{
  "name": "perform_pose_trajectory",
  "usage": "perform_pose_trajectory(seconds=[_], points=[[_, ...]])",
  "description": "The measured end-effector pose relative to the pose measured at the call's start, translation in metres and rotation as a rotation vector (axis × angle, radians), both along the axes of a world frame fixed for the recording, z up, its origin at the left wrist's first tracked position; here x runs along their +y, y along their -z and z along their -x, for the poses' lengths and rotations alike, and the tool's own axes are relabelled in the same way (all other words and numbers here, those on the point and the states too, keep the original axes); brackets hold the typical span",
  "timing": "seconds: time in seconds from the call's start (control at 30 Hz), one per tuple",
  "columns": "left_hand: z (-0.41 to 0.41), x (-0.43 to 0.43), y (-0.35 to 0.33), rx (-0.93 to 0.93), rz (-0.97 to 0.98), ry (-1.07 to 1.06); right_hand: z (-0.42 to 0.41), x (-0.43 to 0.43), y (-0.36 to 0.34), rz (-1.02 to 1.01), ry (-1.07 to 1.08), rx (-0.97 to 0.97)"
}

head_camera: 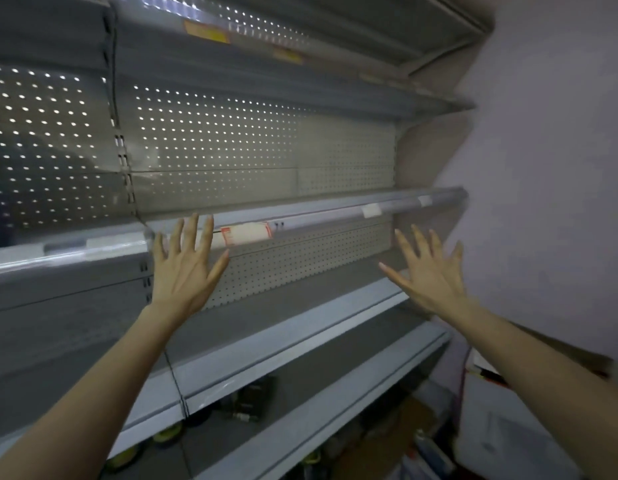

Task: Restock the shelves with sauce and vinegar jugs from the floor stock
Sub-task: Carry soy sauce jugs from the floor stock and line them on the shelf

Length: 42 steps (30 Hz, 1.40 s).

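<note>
We've got both hands up mid frame in front of the shelves [335,216]. Left hand [186,271] and right hand [430,278] are spread wide with fingers straight, holding nothing. The jugs [167,434] seem to be those blurry yellow-capped shapes at bottom left, under the lowest shelf.

Both arms outstretched, left hand [186,268] and right hand [429,271] spread, holding nothing

Grey metal shelving [335,216] with a perforated back panel [214,140] runs along to a pale, plain wall [550,133] on the right (light glints through the upper holes). A white unit [501,410] stands low in the corner.
</note>
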<state>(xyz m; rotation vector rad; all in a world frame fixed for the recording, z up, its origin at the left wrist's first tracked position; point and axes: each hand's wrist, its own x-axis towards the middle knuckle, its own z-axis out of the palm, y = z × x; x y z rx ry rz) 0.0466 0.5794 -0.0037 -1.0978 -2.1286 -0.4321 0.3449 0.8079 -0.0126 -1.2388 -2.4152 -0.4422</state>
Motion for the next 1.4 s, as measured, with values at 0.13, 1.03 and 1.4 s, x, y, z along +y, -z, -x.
perform_pose_trajectory(seconds=[0.13,1.03,1.4], points=[[-0.01,0.053,0.007,0.022,0.08,0.134,-0.037,0.012,0.008,0.044,0.116,0.05],[-0.1,0.243,0.168,-0.014,0.502,0.689,-0.173,-0.001,0.148,0.34,0.741,0.059],[-0.159,0.291,0.247,-0.1,0.68,0.691,-0.201,0.059,0.233,0.524,0.7,0.02]])
